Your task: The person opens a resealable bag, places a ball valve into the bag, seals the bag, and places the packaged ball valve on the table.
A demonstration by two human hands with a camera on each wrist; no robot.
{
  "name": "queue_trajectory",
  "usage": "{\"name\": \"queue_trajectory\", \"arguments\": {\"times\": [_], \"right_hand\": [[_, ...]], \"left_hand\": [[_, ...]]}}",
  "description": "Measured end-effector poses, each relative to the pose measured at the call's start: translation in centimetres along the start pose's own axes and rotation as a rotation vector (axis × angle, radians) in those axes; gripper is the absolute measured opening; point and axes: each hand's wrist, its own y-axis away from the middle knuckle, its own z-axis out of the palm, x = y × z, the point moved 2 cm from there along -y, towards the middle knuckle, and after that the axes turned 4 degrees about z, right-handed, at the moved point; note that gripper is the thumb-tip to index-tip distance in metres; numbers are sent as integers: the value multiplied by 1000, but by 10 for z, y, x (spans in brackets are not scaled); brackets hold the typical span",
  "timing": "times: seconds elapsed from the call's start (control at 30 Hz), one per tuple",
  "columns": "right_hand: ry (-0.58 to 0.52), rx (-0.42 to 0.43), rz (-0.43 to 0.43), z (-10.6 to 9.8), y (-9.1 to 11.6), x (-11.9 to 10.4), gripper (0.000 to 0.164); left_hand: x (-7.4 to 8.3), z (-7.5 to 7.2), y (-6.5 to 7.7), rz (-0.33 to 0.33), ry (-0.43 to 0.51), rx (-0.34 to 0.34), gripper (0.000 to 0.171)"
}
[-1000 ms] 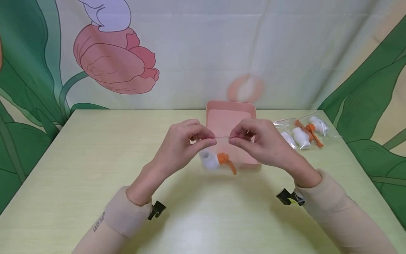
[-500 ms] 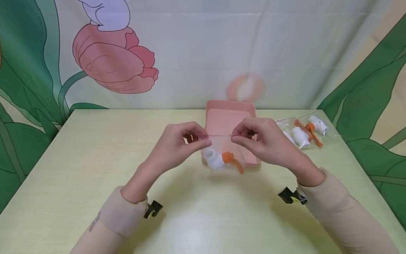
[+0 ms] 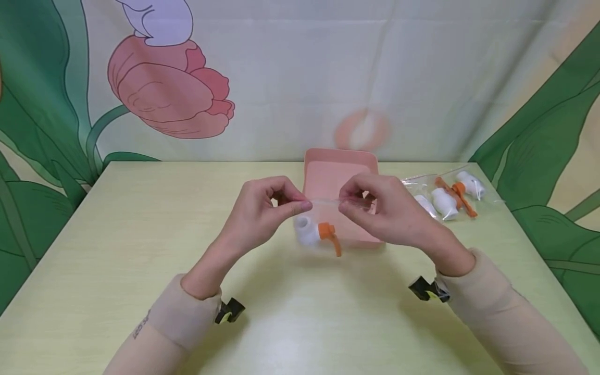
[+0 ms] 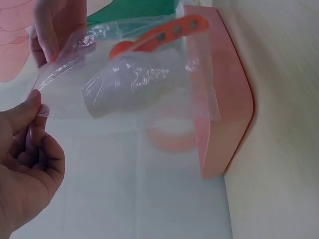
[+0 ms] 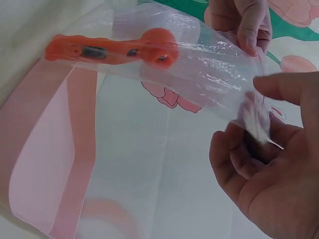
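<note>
A clear zip bag hangs above the table between my two hands. Inside it lie a white rounded hollow part and an orange piece with a long curved arm. My left hand pinches one end of the bag's top edge between thumb and fingers. At the opposite end, my right hand grips the edge, with the film bunched against its curled fingers in the right wrist view. Whether the seal is parted, I cannot tell.
Behind the bag stands a pink tray at the table's back edge. To its right lie clear bags with more white and orange parts. A printed cloth hangs behind the pale table.
The hands drew apart along the bag's top edge, then my right hand came back left. The bag's contents swung right, then left again.
</note>
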Motion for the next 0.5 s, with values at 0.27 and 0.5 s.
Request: {"name": "queue_trajectory", "arguments": {"times": [0.27,0.5], "right_hand": [[22,65,-163,5,-4,-3,13],[12,80,-196,6,-5,-7,14]], "left_hand": [[5,3,0,25,2,5,14],[7,7,2,-5,8,-2,9]]}}
